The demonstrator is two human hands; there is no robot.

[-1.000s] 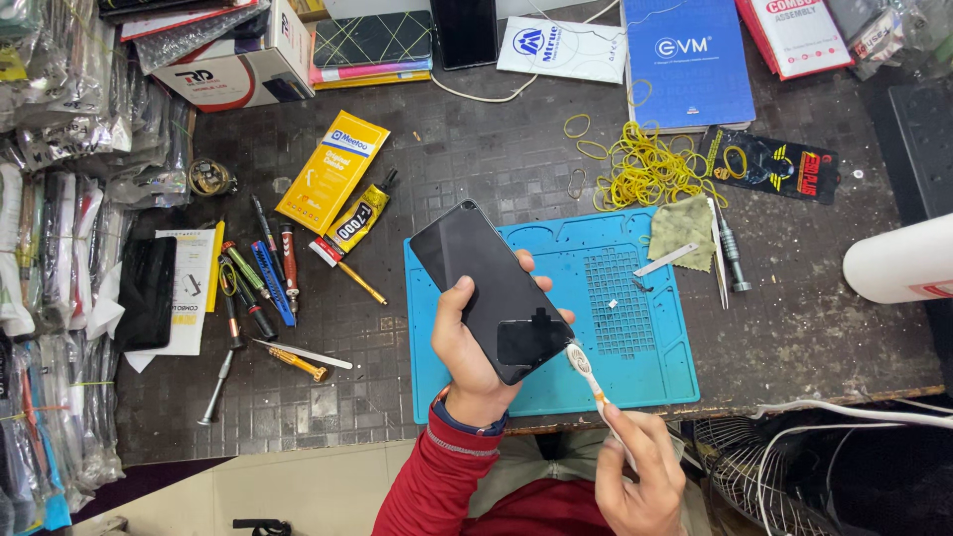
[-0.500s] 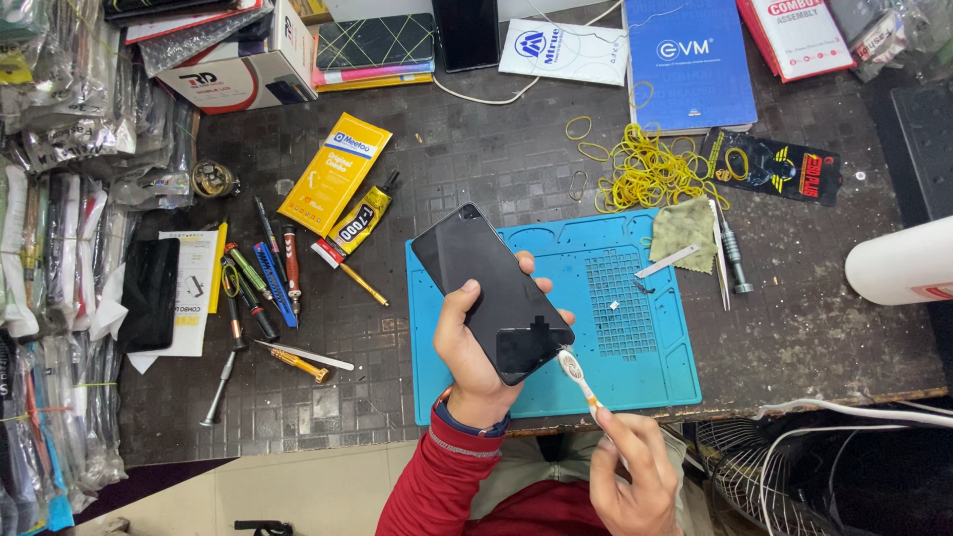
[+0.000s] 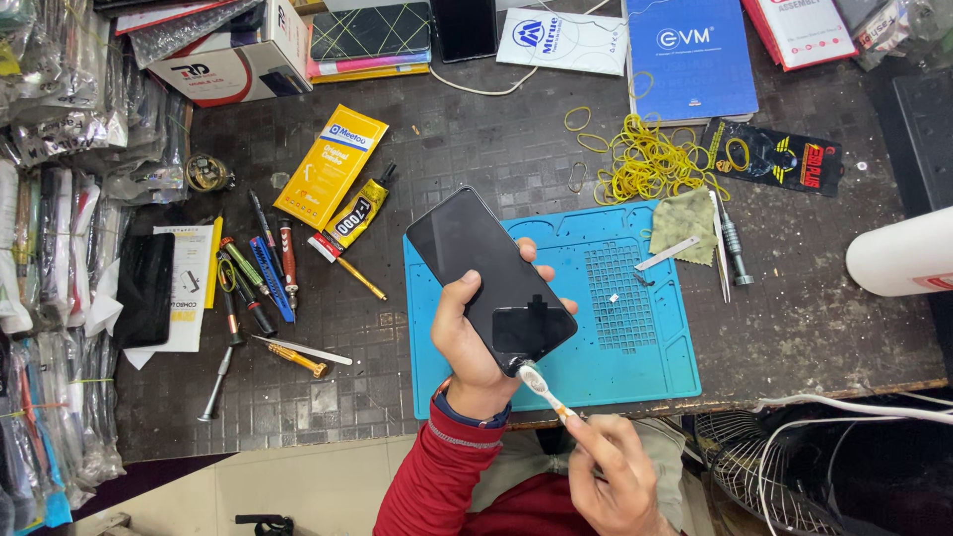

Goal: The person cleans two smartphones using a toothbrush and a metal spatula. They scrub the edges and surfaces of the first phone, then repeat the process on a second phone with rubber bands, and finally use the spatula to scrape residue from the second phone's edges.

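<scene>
Gripping the phone [image 3: 489, 276] firmly in my left hand [image 3: 475, 342], I pinch the toothbrush [image 3: 541, 387] in my right hand [image 3: 615, 474], brushing the near edge lightly.

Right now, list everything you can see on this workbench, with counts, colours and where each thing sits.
phone: one, black, held over the mat
toothbrush: one, white, head at the phone's lower edge
mat: one, blue, centre of bench
rubber bands: a pile, yellow, above the mat
glue tube: one, black and yellow, left of the mat
yellow packet: one, beside the glue tube
screwdrivers: several, mixed colours, left
cloth: one, green, mat's top right corner
blue book: one, top right
second phone: one, black, far left
left hand: holds the phone
right hand: holds the toothbrush
</scene>
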